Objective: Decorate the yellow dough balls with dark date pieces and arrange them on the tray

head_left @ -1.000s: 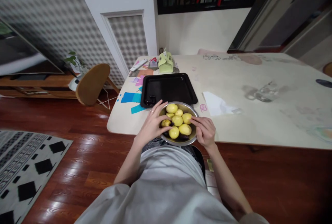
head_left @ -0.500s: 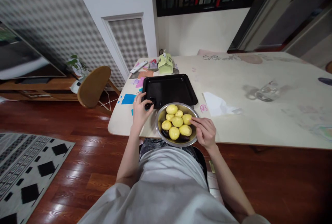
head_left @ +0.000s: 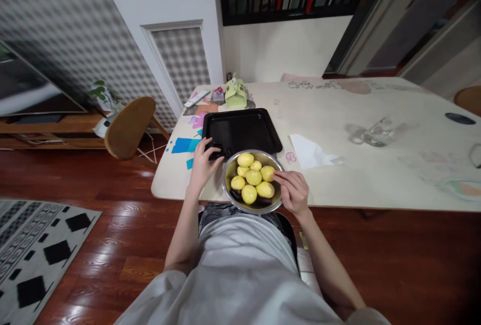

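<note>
One cream table [head_left: 376, 174] beneath bowl [head_left: 224, 180] and tray [head_left: 248, 129]

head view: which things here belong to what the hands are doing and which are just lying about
In use: left hand at a dark piece on the black tray's near corner; right hand, fingers on the metal bowl of yellow fruit.
Lying about: white paper, clear glass, green box, remote, coloured paper scraps, wooden chair.
</note>
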### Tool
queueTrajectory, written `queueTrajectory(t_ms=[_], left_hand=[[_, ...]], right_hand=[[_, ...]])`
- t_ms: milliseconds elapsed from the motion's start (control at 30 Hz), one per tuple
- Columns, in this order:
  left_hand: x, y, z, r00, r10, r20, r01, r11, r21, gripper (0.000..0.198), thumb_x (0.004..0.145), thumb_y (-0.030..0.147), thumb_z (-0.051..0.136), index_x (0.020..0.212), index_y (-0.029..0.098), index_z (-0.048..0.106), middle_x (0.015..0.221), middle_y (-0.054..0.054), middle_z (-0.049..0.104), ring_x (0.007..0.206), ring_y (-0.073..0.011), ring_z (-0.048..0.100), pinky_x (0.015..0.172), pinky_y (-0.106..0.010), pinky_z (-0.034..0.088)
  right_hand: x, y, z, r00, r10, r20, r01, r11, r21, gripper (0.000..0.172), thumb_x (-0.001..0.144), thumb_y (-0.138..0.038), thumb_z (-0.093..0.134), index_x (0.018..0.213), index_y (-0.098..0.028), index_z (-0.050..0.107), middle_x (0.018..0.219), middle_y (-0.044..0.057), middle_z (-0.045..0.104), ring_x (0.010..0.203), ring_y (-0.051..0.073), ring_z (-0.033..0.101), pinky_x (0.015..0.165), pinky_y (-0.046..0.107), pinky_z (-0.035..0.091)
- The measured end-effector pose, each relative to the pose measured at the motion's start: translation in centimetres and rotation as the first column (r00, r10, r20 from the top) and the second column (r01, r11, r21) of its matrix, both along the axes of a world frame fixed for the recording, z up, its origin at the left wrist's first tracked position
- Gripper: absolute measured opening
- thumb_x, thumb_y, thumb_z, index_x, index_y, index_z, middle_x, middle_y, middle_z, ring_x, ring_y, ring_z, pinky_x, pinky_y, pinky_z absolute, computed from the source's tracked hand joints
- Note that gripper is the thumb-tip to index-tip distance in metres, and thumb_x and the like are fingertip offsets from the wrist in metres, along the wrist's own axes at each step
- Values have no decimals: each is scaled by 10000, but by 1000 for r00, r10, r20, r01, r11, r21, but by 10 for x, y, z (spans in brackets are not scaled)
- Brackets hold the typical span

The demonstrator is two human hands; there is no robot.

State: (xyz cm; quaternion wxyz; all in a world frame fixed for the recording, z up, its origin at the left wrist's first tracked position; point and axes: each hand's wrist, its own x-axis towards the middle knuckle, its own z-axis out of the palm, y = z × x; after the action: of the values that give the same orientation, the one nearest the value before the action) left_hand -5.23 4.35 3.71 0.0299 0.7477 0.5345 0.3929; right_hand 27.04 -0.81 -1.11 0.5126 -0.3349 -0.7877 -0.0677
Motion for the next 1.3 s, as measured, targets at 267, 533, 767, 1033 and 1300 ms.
queueTrajectory(t_ms=[267, 533, 767, 1033, 1300], left_hand=[[60, -69, 39, 782, -582, -222, 566, 813, -137, 135, 977, 253, 718, 1098, 256, 778, 1685, -96, 420, 1650, -325, 216, 1273, -601, 369], [90, -61, 20, 698, -678, -231, 609, 732, -306, 389, 908, 134, 770, 1259, 301, 757, 1766, -52, 275, 1674, -306, 93, 1325, -635, 248], [87, -62, 27, 678, -709, -192, 643, 699, -313, 131, 958, 168, 713, 1047, 238, 779, 1686, -66, 435, 1663, -296, 181, 1343, -588, 254], [38, -34, 30, 882, -410, 232, 435, 898, -65, 103, 1007, 303, 676, 1051, 216, 708, 1269, -119, 711, 1239, -263, 668, 1096, -456, 551], [-10, 43, -17, 947, 36, 320, -10, 996, -83, 66, 924, 264, 630, 949, 204, 621, 977, -73, 691, 885, -194, 696, 819, -327, 622]], right_hand=[[1, 0, -2, 1000, -12, 1, 12, 1000, -9, 378, 1005, -153, 458, 1233, -217, 753, 1162, 108, 798, 969, 251, 737, 850, 434, 533], [1, 0, -4, 1000, -22, 3, 22, 1000, -21, 383, 1005, -182, 450, 1232, -230, 755, 1135, 100, 801, 952, 253, 737, 869, 446, 537], [0, 0, -4, 1000, -11, 0, 11, 1000, 2, 350, 1002, -158, 469, 1199, -211, 753, 1150, 114, 799, 955, 255, 734, 849, 438, 536], [-1, 0, 0, 1000, -20, 4, 20, 999, -28, 360, 1013, -173, 452, 1183, -215, 767, 1147, 106, 802, 942, 243, 735, 838, 437, 536], [-1, 0, -2, 1000, 0, -13, 0, 1000, -6, 387, 1002, -151, 466, 1253, -225, 751, 1169, 106, 801, 966, 250, 739, 851, 436, 542]])
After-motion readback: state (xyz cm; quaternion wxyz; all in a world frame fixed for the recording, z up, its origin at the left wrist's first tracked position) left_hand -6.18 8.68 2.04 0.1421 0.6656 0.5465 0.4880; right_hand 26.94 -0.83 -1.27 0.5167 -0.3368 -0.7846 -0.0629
